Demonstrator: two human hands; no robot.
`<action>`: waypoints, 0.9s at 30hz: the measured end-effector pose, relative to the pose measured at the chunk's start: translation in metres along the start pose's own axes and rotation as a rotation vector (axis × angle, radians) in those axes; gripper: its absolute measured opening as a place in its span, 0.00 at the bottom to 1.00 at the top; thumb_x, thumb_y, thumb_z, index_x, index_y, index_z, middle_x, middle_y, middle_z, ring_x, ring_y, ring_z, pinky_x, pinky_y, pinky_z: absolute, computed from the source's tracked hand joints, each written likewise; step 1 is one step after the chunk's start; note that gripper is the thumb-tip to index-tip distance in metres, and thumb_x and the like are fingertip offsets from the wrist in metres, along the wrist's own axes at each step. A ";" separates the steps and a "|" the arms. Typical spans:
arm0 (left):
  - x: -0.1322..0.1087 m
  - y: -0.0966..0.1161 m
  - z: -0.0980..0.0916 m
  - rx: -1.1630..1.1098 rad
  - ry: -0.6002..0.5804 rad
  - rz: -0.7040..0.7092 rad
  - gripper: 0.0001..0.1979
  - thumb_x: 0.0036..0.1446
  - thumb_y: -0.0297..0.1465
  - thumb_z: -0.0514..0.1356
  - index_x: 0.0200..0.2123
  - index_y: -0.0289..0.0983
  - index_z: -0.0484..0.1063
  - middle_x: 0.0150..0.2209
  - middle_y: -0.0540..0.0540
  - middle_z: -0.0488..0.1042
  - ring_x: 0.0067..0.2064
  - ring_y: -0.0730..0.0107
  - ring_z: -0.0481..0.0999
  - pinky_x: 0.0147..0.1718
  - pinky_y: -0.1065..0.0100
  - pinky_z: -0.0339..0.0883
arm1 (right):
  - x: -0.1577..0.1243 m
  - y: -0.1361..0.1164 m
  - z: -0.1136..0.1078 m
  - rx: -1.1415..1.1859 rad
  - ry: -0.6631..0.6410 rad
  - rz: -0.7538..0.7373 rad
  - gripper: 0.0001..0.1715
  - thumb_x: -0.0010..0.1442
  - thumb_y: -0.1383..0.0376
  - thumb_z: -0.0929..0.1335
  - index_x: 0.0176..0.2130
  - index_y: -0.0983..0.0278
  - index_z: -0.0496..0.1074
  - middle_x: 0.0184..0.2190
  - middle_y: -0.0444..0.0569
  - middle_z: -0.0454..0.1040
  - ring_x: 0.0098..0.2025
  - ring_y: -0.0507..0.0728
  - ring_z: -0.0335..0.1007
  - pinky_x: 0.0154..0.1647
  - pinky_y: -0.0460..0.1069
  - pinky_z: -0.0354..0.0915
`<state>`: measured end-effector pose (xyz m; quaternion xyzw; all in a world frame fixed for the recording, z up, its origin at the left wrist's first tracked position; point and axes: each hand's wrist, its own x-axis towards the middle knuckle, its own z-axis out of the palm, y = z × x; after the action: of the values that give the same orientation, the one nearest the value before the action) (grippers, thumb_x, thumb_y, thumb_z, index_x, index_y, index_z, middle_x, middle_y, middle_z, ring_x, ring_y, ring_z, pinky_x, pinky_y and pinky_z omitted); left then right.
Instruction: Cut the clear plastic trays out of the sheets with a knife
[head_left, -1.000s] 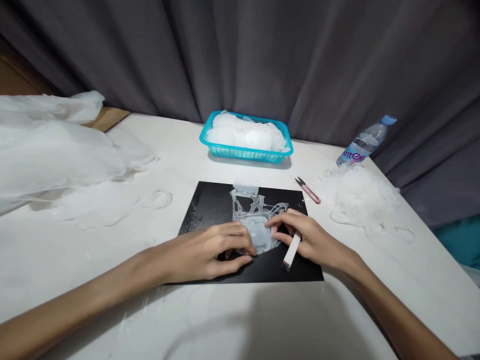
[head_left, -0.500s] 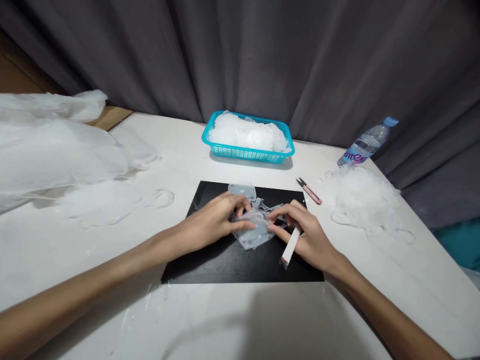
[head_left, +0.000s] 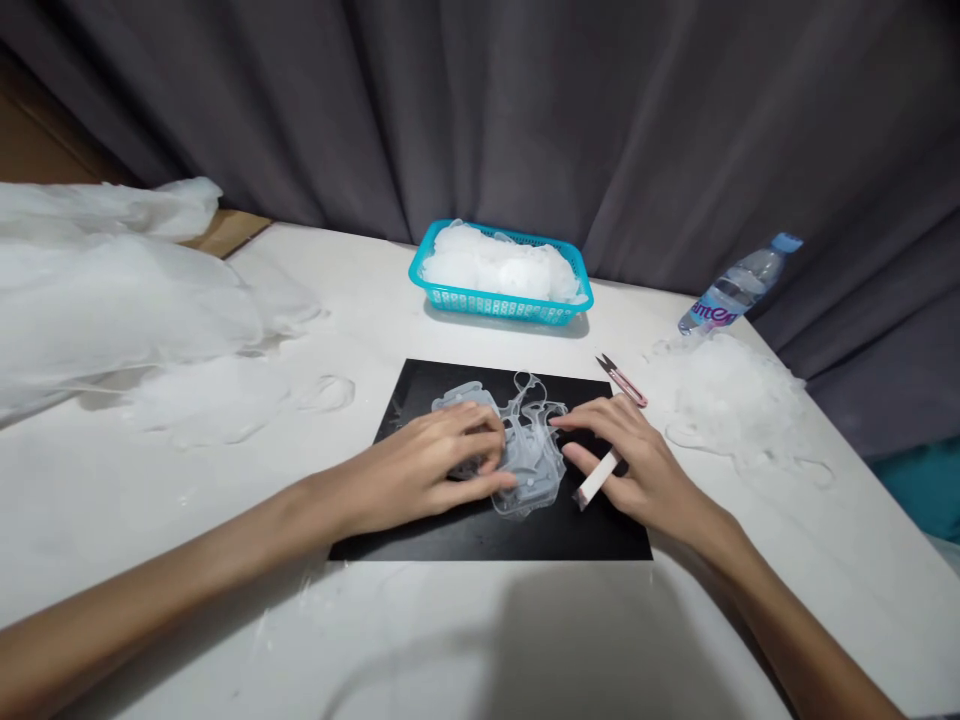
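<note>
Translucent, pale grey moulded plastic, a tangled sheet with rounded panels and thin looping strips (head_left: 529, 475), lay on a black rectangular mat (head_left: 427, 542), which was set on a white bench (head_left: 360, 650) with one long edge towards the person. The left hand (head_left: 424, 460) rested over the left part of the plastic, fingers curled and thumb laid out on it; whether it pinched anything, I could not tell. The right hand (head_left: 634, 455) was at the plastic's right side, index finger and thumb spread apart, with a slim white stick with a dark end (head_left: 598, 480) held against the palm. Just beyond the mat's far right corner lay small pink-handled snips (head_left: 624, 382). Near the bench's far edge, a turquoise perforated plastic basket (head_left: 501, 305) held a heap of whitish translucent pieces (head_left: 495, 262). Close to the bench's far right corner stood a clear blue-capped bottle (head_left: 739, 288), beside a loose whitish translucent pile (head_left: 739, 395) along the right edge. Large filmy white plastic (head_left: 120, 300) covered the bench's far left part, and a dark grey curtain (head_left: 495, 120) hung behind the far edge.
</note>
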<state>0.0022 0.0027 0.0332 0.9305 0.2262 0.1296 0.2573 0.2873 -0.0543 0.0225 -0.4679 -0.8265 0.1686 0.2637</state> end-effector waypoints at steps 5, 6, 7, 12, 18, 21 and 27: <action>0.014 -0.015 -0.007 -0.124 0.031 -0.115 0.15 0.74 0.40 0.56 0.34 0.39 0.66 0.35 0.50 0.71 0.36 0.68 0.71 0.37 0.66 0.62 | 0.002 -0.008 0.011 -0.127 -0.115 -0.069 0.18 0.73 0.60 0.69 0.60 0.59 0.71 0.50 0.54 0.76 0.50 0.65 0.67 0.48 0.59 0.70; 0.018 -0.020 -0.008 -0.140 0.075 -0.173 0.15 0.75 0.39 0.55 0.35 0.39 0.65 0.33 0.51 0.70 0.33 0.69 0.69 0.35 0.66 0.61 | 0.002 -0.008 0.013 -0.129 -0.117 -0.060 0.17 0.73 0.61 0.68 0.60 0.60 0.71 0.49 0.54 0.76 0.50 0.65 0.67 0.48 0.59 0.70; 0.022 -0.025 -0.009 -0.158 0.120 -0.235 0.13 0.74 0.39 0.54 0.36 0.40 0.64 0.32 0.52 0.69 0.32 0.69 0.68 0.34 0.66 0.60 | 0.002 -0.009 0.015 -0.114 -0.107 -0.036 0.17 0.74 0.63 0.67 0.60 0.60 0.69 0.48 0.54 0.76 0.49 0.64 0.68 0.48 0.59 0.70; 0.031 -0.029 -0.013 -0.033 0.286 -0.314 0.11 0.64 0.31 0.59 0.48 0.37 0.64 0.45 0.43 0.71 0.48 0.56 0.72 0.48 0.57 0.68 | -0.002 -0.011 0.018 0.009 -0.027 0.181 0.16 0.73 0.68 0.65 0.59 0.59 0.66 0.41 0.49 0.75 0.45 0.61 0.72 0.44 0.55 0.70; 0.023 0.009 0.007 0.251 0.109 0.129 0.19 0.56 0.13 0.51 0.42 0.39 0.71 0.44 0.44 0.76 0.47 0.58 0.73 0.48 0.61 0.66 | -0.011 -0.009 0.007 -0.092 0.015 0.290 0.14 0.74 0.65 0.63 0.57 0.59 0.65 0.47 0.53 0.72 0.50 0.63 0.73 0.47 0.57 0.70; 0.027 -0.007 0.008 0.369 0.067 0.117 0.20 0.57 0.14 0.51 0.43 0.38 0.76 0.47 0.42 0.80 0.51 0.55 0.76 0.53 0.57 0.66 | -0.011 -0.009 0.000 -0.107 0.084 0.221 0.11 0.76 0.64 0.60 0.53 0.59 0.68 0.46 0.54 0.73 0.50 0.64 0.71 0.50 0.59 0.69; 0.030 -0.016 -0.004 0.485 0.175 0.021 0.16 0.63 0.28 0.57 0.50 0.29 0.78 0.58 0.28 0.77 0.64 0.39 0.72 0.64 0.43 0.62 | -0.013 -0.016 -0.004 0.177 0.095 0.008 0.31 0.78 0.47 0.51 0.49 0.57 0.74 0.47 0.53 0.74 0.52 0.62 0.70 0.56 0.59 0.67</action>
<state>0.0209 0.0308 0.0317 0.9526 0.2623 0.1542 0.0048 0.2844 -0.0735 0.0305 -0.4537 -0.7930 0.2196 0.3421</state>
